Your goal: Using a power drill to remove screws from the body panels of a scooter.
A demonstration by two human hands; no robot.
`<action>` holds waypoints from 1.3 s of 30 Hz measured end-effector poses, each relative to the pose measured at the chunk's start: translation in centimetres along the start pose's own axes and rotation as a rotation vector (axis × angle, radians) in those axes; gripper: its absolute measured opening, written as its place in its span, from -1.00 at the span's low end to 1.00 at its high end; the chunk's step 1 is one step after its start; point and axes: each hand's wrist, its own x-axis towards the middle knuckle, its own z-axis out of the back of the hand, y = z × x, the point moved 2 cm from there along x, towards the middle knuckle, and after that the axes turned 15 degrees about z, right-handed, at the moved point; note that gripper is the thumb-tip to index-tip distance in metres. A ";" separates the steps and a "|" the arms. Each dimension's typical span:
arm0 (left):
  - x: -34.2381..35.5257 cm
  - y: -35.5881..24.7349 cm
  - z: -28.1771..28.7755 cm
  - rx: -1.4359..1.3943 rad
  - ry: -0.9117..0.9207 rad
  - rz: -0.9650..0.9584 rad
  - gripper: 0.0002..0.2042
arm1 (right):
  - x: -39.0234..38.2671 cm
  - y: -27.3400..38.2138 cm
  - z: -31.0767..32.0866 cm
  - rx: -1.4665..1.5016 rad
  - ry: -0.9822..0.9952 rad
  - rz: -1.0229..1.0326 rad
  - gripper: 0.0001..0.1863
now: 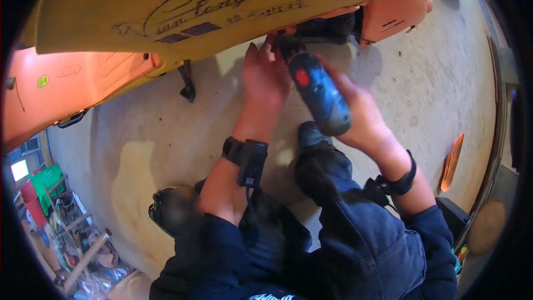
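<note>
My right hand (355, 108) is wrapped round a blue and black power tool (320, 91) with a red patch on its side. The tool slants up and to the left, its dark front end under the lower edge of a yellow body panel (133, 8). Right beside that front end is my left hand (265, 75), raised, with its fingers drawn in and their tips partly hidden. What they pinch there, I cannot make out. A dark ribbed part (327, 25) sits under the panel, next to an orange body part (391, 14).
On the left is another orange body section (83, 86), with a dark stand-like leg (187, 82) beside it. A loose orange piece (452, 162) lies on the concrete floor (411, 89) at right. Tubes, bags and a red bucket (34, 204) crowd the lower left.
</note>
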 end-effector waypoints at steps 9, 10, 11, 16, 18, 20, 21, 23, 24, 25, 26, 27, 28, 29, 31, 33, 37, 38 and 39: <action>1.1 0.5 1.0 -0.194 0.055 0.017 -0.40 | 0.5 -0.6 1.3 0.305 -0.004 -0.137 -0.41; 1.0 0.5 1.3 -0.189 0.038 0.018 -0.42 | 0.2 -0.6 0.9 0.328 -0.027 -0.147 -0.44; 0.8 0.6 1.6 -0.184 0.022 0.019 -0.45 | -0.2 -0.7 0.3 0.352 -0.049 -0.156 -0.48; 0.5 0.8 0.2 -0.232 -0.047 -0.030 -0.53 | 0.9 0.2 0.9 0.471 -0.070 -0.313 -0.49; 0.5 0.6 -0.4 -0.211 0.022 -0.066 -0.53 | 0.1 -0.7 0.5 0.280 -0.042 -0.159 -0.47; 0.5 0.5 0.5 -0.107 0.167 -0.109 -0.52 | -0.8 -1.7 -0.8 0.157 -0.034 -0.050 -0.45; 0.5 0.6 0.5 -0.101 0.148 -0.111 -0.52 | -1.3 -2.1 -1.2 0.114 -0.048 -0.024 -0.45; 0.8 1.0 0.1 -0.088 0.114 -0.109 -0.52 | -1.9 -2.4 -1.2 0.123 -0.071 -0.049 -0.44; 0.4 0.9 0.2 -0.087 0.111 -0.108 -0.52 | -1.5 -1.6 -1.3 0.248 -0.110 -0.120 -0.47; 0.4 0.9 0.6 -0.091 0.109 -0.104 -0.53 | -0.9 -0.8 -1.4 0.367 -0.148 -0.198 -0.51; 0.3 1.0 0.9 -0.095 0.108 -0.097 -0.53 | -0.4 -0.4 -1.4 0.485 -0.188 -0.277 -0.54; 0.6 1.2 1.1 -0.101 0.085 -0.091 -0.53 | -0.1 -0.2 -1.0 0.547 -0.218 -0.314 -0.56; 0.9 1.3 1.4 -0.106 0.062 -0.085 -0.53 | 0.0 -0.3 -0.9 0.500 -0.184 -0.293 -0.56; 1.1 1.4 1.8 -0.111 0.037 -0.079 -0.53 | 0.0 -0.5 -0.8 0.456 -0.150 -0.272 -0.55; 1.5 0.4 4.0 0.725 -0.122 -0.378 -0.56 | -0.1 -0.4 -1.4 0.352 -0.067 -0.172 -0.50; 2.4 1.0 4.5 0.694 -0.129 -0.359 -0.60 | -0.5 -0.6 -1.5 0.204 -0.067 -0.094 -0.51; 2.0 0.6 3.1 0.753 -0.060 -0.396 -0.63 | -0.7 -0.9 -1.2 0.133 -0.075 -0.023 -0.48; 2.3 1.0 3.8 0.846 -0.030 -0.433 -0.63 | -0.6 -0.8 -1.2 0.121 -0.066 -0.008 -0.47; 2.1 1.0 3.6 0.940 -0.003 -0.476 -0.62 | -0.5 -0.5 -1.2 0.114 -0.064 -0.012 -0.44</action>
